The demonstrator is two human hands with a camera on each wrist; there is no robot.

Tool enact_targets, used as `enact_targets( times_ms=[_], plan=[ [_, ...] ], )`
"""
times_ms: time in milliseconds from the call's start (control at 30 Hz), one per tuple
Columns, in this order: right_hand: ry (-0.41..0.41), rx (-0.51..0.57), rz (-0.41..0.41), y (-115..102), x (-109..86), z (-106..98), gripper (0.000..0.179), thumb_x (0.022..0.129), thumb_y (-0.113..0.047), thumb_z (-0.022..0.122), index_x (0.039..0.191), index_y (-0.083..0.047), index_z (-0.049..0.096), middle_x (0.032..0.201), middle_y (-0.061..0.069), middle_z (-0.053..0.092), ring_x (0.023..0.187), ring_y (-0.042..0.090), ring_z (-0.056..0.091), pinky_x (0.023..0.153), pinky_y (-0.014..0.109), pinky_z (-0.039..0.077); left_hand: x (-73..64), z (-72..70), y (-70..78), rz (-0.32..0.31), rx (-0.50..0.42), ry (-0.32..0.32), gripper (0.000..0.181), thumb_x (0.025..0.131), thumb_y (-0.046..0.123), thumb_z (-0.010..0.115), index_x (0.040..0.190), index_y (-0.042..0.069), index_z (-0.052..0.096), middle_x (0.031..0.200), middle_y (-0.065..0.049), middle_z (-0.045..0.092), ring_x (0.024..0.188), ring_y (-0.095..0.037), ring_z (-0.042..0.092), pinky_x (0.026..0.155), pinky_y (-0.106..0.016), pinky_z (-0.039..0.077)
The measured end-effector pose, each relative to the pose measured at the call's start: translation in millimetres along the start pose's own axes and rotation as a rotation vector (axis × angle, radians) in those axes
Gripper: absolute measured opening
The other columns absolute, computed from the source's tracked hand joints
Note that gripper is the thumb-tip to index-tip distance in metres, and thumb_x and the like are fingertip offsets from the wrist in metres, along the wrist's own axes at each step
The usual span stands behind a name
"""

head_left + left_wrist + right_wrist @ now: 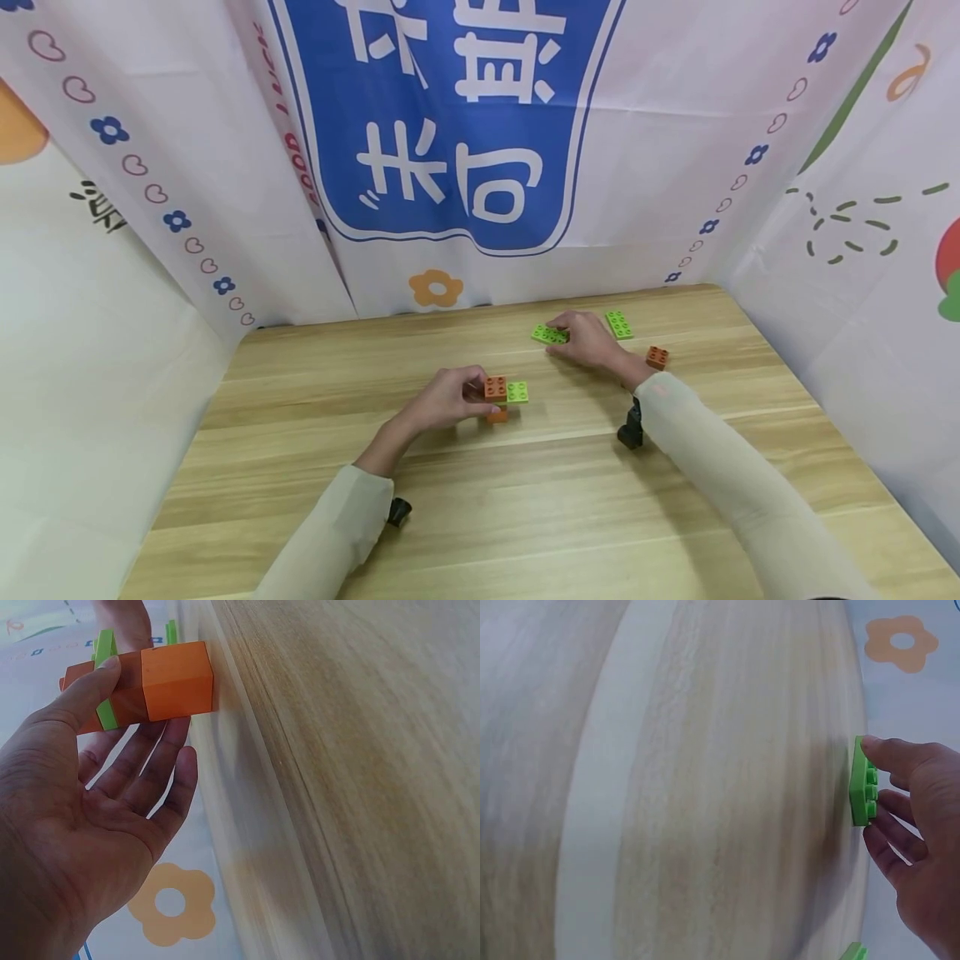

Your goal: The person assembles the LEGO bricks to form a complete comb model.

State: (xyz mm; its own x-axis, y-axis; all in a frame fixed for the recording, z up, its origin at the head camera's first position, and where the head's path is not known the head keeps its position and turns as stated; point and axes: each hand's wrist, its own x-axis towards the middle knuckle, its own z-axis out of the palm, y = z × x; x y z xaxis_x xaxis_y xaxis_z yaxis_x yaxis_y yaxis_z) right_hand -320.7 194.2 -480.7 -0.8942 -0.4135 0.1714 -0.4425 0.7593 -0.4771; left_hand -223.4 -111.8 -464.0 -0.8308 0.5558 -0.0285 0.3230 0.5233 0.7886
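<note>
In the head view, my left hand (444, 400) grips a small stack of orange toy building bricks (496, 388) from its left side. A thin lime-green plate (518, 392) is sandwiched in the stack and juts out to the right. The left wrist view shows the thumb against the stack, with a larger orange brick (178, 681) at its table end. Farther back, my right hand (588, 340) pinches a flat lime-green studded plate (859, 784) between thumb and fingers, close over the tabletop.
Another lime-green plate (619, 325) lies just right of my right hand, with a brown-orange brick (657, 357) beside the right wrist. The wooden table (300, 383) meets a hanging white printed cloth (315, 292) at its back edge. Similar cloth flanks both sides.
</note>
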Motion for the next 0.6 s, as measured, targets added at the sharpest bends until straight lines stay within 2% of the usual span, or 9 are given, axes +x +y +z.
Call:
enact_targets(
  times_ms=[233,600],
  plan=[
    [0.004,0.016,0.000,7.6,2.9,6.8,0.044,0.089,-0.018,0.087,0.127,0.000,0.073,0.128,0.020,0.073,0.118,0.036,0.070,0.102,0.050,0.055,0.0,0.2,0.3,-0.004,0.007,-0.001,0.022,0.091,0.019,0.086,0.100,0.011,0.068,0.102,0.000,0.074,0.096,-0.014,0.071,0.085,-0.029,0.061],
    [0.013,0.040,-0.028,10.1,3.1,9.7,0.037,0.090,-0.010,0.086,0.123,0.002,0.075,0.122,0.020,0.075,0.110,0.034,0.072,0.097,0.049,0.058,1.0,-0.1,0.6,-0.013,-0.005,0.002,0.022,0.091,0.018,0.087,0.101,0.011,0.068,0.102,-0.001,0.073,0.095,-0.014,0.070,0.083,-0.029,0.060]
  ],
)
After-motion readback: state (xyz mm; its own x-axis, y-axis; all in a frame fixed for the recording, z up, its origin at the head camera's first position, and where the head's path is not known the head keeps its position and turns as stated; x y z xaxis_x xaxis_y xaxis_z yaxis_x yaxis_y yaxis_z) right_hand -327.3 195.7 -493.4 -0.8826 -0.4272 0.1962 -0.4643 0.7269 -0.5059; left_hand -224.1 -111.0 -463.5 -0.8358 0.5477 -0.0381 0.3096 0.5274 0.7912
